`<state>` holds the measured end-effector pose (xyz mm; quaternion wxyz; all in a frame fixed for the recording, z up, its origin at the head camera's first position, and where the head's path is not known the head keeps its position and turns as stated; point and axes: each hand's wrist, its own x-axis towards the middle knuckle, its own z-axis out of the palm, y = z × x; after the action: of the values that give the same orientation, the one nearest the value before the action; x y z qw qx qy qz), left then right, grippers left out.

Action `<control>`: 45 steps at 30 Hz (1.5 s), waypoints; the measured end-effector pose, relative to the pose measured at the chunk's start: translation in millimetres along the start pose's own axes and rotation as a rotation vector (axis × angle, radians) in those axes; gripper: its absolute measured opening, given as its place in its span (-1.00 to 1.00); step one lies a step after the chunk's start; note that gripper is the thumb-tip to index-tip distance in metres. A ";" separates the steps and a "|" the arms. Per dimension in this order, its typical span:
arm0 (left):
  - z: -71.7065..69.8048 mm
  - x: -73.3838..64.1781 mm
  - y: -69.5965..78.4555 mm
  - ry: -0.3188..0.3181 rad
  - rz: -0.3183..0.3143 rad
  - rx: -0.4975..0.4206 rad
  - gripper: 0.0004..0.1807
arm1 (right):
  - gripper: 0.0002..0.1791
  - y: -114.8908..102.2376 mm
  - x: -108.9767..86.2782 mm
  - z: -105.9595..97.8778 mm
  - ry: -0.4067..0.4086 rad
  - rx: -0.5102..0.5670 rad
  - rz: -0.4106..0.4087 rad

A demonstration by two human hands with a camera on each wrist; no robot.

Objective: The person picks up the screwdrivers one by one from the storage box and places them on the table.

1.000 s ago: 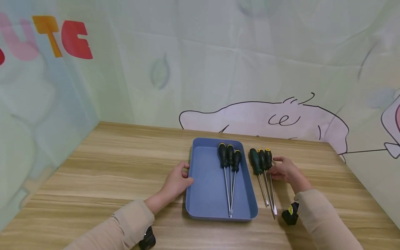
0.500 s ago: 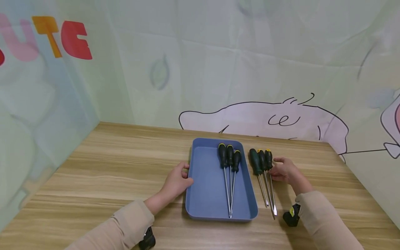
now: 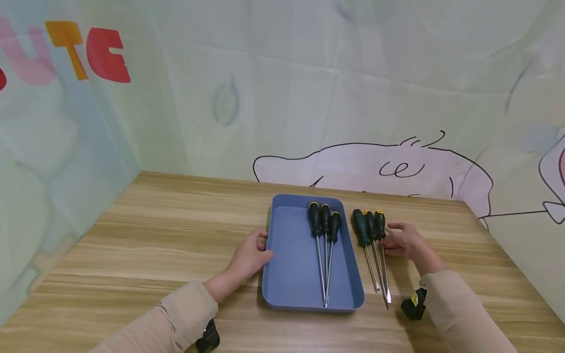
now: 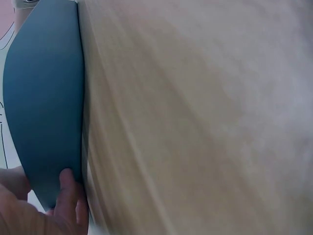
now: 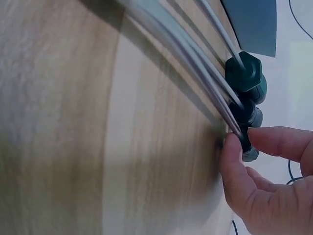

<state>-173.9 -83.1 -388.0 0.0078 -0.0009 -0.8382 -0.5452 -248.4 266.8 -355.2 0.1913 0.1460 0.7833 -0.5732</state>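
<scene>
My left hand (image 3: 247,255) grips the left side of a blue rectangular tray (image 3: 289,269), thumb over the rim and fingers against the outer wall; the left wrist view has this hand (image 4: 58,210) at the tray's side wall (image 4: 44,98). Inside the tray lie three black-handled screwdrivers (image 3: 314,220), shafts converging toward me. Three more lie side by side on the table: a dark green screwdriver (image 3: 360,226), a middle one (image 3: 371,224) and the rightmost screwdriver (image 3: 379,223). Thumb and finger of my right hand (image 3: 403,241) pinch the rightmost one where handle meets shaft.
A wood-grain table (image 3: 176,235) carries everything. Printed cloth walls (image 3: 300,98) stand behind it and at both sides. Black wrist cameras hang under the left cuff (image 3: 207,337) and the right cuff (image 3: 414,305).
Almost nothing differs. My right wrist and sleeve have shifted slightly to the right, with the fingers still at the rightmost screwdriver. The left hand and tray stay put.
</scene>
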 end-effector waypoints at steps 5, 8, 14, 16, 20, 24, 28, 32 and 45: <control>0.0 -0.2 0.6 -0.001 -0.001 -0.005 -0.58 | -0.21 -2.4 -2.1 -0.9 -0.002 0.019 0.007; 0.2 -0.3 0.2 -0.002 -0.001 -0.010 -0.59 | -0.22 -3.9 -2.7 -1.9 0.010 -0.001 0.001; 0.3 -0.4 -0.1 -0.001 0.004 -0.021 -0.59 | -0.21 -7.8 -4.7 -2.8 0.021 -0.051 -0.029; 0.1 -0.6 0.2 0.000 0.002 -0.020 -0.59 | -0.20 -9.4 -5.7 -2.6 0.018 -0.049 -0.037; -0.2 -1.1 0.5 0.000 0.005 -0.023 -0.59 | -0.21 -12.1 -7.7 -2.3 0.006 -0.052 -0.060; 0.1 -1.0 0.5 0.001 0.007 -0.027 -0.59 | -0.22 -14.3 -10.0 -1.5 0.001 -0.074 -0.073; 0.6 -0.6 -0.2 0.000 0.002 -0.032 -0.60 | -0.23 -15.8 -12.2 0.4 0.007 -0.094 -0.082; 0.9 -0.6 -0.2 -0.003 0.000 -0.030 -0.60 | -0.24 -16.4 -15.4 4.6 -0.016 -0.091 -0.114; 1.2 0.3 -1.2 -0.005 -0.005 -0.023 -0.59 | -0.30 -19.4 -26.2 24.4 -0.121 -0.054 -0.192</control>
<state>-174.2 -82.5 -389.6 0.0043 -0.0001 -0.8320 -0.5547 -230.7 237.4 -333.2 0.1864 0.0302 0.7957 -0.5756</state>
